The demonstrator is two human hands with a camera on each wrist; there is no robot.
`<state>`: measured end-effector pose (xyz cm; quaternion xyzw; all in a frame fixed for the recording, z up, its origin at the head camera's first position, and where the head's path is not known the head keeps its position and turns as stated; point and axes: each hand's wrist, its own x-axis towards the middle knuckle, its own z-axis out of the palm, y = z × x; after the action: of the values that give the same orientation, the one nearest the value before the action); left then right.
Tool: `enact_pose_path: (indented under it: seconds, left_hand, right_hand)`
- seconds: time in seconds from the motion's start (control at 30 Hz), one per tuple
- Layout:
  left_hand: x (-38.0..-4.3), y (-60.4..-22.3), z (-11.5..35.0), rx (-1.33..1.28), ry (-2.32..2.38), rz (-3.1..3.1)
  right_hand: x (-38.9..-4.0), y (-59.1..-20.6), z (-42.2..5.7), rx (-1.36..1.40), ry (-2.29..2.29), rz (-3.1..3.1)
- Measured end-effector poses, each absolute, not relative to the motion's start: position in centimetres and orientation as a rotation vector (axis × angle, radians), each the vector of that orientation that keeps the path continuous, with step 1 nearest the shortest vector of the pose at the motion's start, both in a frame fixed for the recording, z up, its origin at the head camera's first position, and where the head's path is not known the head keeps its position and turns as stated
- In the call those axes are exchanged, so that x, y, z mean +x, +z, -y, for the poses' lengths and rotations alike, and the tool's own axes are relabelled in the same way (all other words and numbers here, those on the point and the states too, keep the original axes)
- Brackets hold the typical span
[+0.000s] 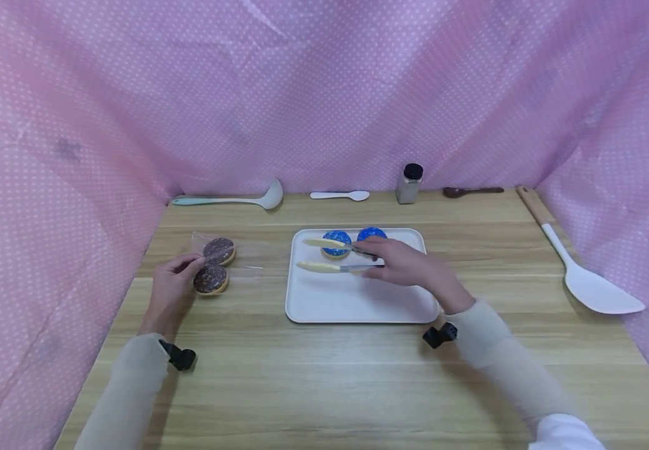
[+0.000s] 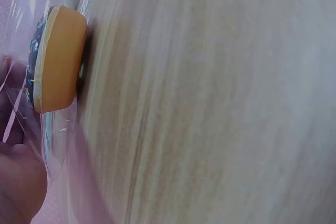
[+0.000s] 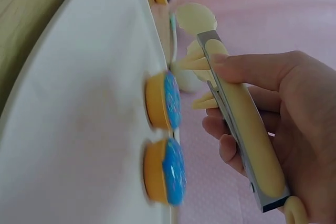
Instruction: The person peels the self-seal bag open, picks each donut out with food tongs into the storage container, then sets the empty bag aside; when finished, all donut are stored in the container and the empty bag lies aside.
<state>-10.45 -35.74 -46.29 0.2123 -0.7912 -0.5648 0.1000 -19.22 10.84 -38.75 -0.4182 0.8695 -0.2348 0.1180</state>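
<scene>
My left hand pinches the edge of a clear plastic bag on the left of the table. Two round cakes with dark, sprinkled tops, a far one and a near one, lie in or under the clear film. In my right hand are tongs with cream-coloured handles and tips. They hang over the white tray with their arms spread and nothing between them. On the tray's far side sit two blue-topped cakes, a left one and a right one, the latter partly hidden by my hand.
Along the back lie a pale green ladle, a white spoon and a dark brown spoon. A black-lidded jar stands between the spoons. A white spatula lies along the right edge. Pink dotted cloth surrounds the table.
</scene>
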Motion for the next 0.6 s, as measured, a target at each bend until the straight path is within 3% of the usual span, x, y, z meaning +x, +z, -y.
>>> enact_pose_path:
  seconds: [0.6]
  left_hand:
    - [-10.5,-46.4,35.8,0.598,-1.644,2.374]
  right_hand:
    - [-19.2,-40.3,-2.7,-1.327,-0.567,-2.441]
